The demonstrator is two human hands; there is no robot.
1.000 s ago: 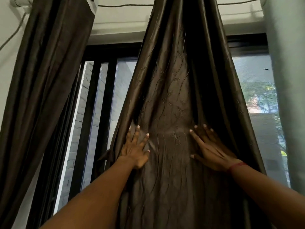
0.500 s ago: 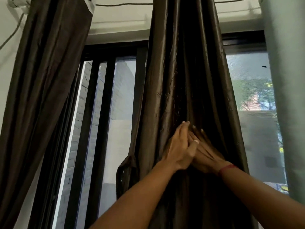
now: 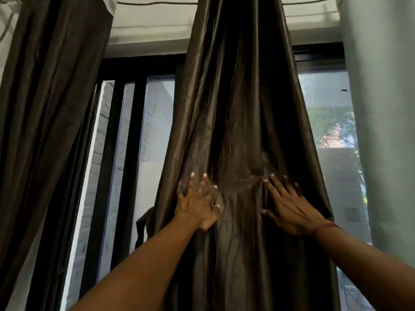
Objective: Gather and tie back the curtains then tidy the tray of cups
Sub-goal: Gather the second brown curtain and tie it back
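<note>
A dark brown satin curtain [image 3: 235, 131] hangs in the middle of the window, bunched narrow at the top and wider below. My left hand [image 3: 197, 204] presses flat on its left part with fingers spread. My right hand [image 3: 289, 206], a red thread at its wrist, lies flat on the right part with straight fingers. The two hands are apart, with a stretch of creased cloth between them. A second brown curtain [image 3: 45, 108] hangs gathered at the far left. A loose strip of the same cloth [image 3: 141, 225] dangles at the middle curtain's left edge. No tray or cups are in view.
Behind the curtains is a black-framed window [image 3: 132, 153] with vertical bars and a brick wall outside. A pale grey-green curtain or wall panel [image 3: 381, 108] fills the right edge. A cord [image 3: 157, 3] runs along the top near the white ceiling ledge.
A second ago the hands lay apart on the cloth; half a second ago they met at the centre, bunching it. Now they have moved apart and the cloth is spread wider.
</note>
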